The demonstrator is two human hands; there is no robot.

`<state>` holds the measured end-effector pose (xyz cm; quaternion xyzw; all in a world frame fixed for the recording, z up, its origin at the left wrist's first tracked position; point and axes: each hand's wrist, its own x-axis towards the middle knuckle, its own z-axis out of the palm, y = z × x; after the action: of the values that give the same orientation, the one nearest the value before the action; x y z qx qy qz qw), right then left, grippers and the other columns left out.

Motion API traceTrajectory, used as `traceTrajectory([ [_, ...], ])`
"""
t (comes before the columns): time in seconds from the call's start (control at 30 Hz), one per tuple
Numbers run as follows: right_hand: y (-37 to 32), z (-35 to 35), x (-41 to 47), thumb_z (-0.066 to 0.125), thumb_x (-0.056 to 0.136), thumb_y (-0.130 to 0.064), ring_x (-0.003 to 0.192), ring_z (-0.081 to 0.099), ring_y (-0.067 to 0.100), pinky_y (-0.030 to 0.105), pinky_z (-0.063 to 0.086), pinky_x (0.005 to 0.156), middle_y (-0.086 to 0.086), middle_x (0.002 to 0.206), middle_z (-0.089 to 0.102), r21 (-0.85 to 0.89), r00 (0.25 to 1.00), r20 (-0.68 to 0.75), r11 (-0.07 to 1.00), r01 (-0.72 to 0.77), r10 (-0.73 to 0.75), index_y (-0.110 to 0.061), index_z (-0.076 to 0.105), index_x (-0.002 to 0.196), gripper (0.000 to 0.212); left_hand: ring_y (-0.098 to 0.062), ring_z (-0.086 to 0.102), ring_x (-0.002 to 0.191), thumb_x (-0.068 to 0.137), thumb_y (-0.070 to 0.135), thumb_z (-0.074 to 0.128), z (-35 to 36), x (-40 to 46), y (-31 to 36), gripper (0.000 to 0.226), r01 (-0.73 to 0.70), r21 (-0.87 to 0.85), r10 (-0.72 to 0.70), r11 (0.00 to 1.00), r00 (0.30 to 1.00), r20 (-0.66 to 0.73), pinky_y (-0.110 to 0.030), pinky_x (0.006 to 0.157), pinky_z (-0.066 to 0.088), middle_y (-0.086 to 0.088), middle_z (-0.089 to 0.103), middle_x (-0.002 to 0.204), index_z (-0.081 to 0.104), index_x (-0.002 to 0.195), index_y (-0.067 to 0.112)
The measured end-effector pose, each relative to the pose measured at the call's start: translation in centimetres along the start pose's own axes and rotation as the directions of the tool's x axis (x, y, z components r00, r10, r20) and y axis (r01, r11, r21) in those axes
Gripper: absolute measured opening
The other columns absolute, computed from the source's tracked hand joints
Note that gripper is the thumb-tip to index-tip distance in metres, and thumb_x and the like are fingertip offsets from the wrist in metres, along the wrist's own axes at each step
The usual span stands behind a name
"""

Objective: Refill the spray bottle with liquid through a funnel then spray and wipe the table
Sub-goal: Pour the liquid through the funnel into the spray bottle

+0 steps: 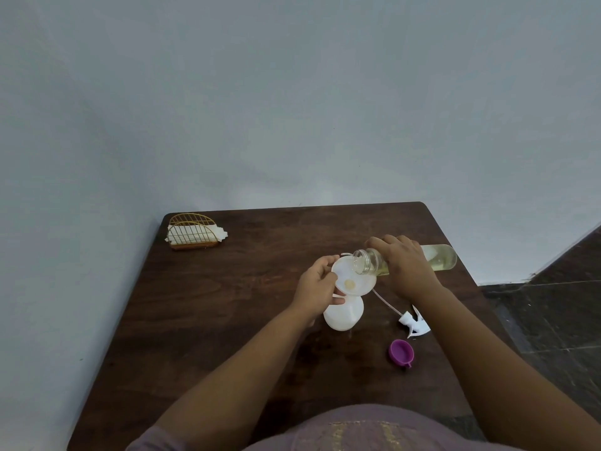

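A white spray bottle (344, 315) stands upright in the middle of the dark wooden table (227, 320), with a white funnel (353, 278) set in its neck. My left hand (317, 283) grips the funnel's left rim. My right hand (405, 265) holds a clear bottle (439, 257) of pale yellow liquid, tipped on its side with its open mouth over the funnel. A little yellow liquid pools at the funnel's centre. The white spray head (416, 322), with its long tube, lies on the table to the right.
A purple cap (401, 351) lies near the spray head. A gold wire holder with white napkins (193, 232) stands at the table's far left corner. A pale wall runs behind and to the left. Dark floor tiles show on the right.
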<state>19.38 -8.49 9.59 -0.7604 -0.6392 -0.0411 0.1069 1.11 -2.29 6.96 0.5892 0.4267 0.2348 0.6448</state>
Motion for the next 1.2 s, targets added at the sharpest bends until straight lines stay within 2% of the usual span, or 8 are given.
traceTrajectory([
  [0.63, -0.28, -0.32, 0.17, 0.077, 0.068, -0.019, 0.087, 0.052, 0.021, 0.034, 0.038, 0.080, -0.007, 0.095, 0.058, -0.013, 1.000, 0.003, 1.000, 0.018, -0.018, -0.031, 0.053, 0.108, 0.048, -0.016, 0.067, 0.090, 0.100, 0.009, 0.046, -0.10, -0.03, 0.09, 0.035, -0.001, 0.025, 0.001, 1.000, 1.000, 0.001, -0.037, 0.072, 0.062, 0.005, 0.061, 0.118, 0.055, 0.129, 0.026],
  [0.8, -0.22, -0.30, 0.20, 0.077, 0.068, -0.020, 0.088, 0.053, 0.022, 0.034, 0.039, 0.080, -0.007, 0.095, 0.058, -0.005, 1.000, -0.002, 1.000, 0.016, -0.016, -0.030, 0.055, 0.108, 0.047, -0.015, 0.066, 0.088, 0.100, 0.010, 0.046, -0.05, -0.06, 0.09, 0.031, -0.001, 0.015, 0.001, 1.000, 1.000, 0.005, -0.036, 0.072, 0.062, 0.009, 0.061, 0.111, 0.055, 0.124, 0.028],
  [1.07, -0.25, -0.24, 0.10, 0.074, 0.070, -0.018, 0.088, 0.052, 0.022, 0.035, 0.040, 0.081, -0.006, 0.095, 0.058, -0.003, 1.000, 0.009, 1.000, 0.011, -0.011, -0.029, 0.056, 0.109, 0.045, -0.012, 0.066, 0.083, 0.099, 0.008, 0.046, -0.02, 0.09, 0.01, 0.035, 0.001, 0.007, -0.001, 1.000, 1.000, 0.004, -0.035, 0.071, 0.062, 0.012, 0.061, 0.107, 0.055, 0.128, 0.025],
  [1.2, -0.14, -0.21, 0.21, 0.074, 0.069, -0.017, 0.085, 0.052, 0.021, 0.035, 0.039, 0.079, -0.007, 0.093, 0.057, -0.005, 1.000, 0.005, 1.000, 0.014, -0.014, -0.030, 0.055, 0.108, 0.044, -0.013, 0.067, 0.083, 0.099, 0.008, 0.045, 0.00, 0.16, 0.06, 0.035, 0.002, 0.003, -0.002, 1.000, 1.000, 0.002, -0.035, 0.071, 0.062, 0.008, 0.063, 0.109, 0.055, 0.129, 0.024],
])
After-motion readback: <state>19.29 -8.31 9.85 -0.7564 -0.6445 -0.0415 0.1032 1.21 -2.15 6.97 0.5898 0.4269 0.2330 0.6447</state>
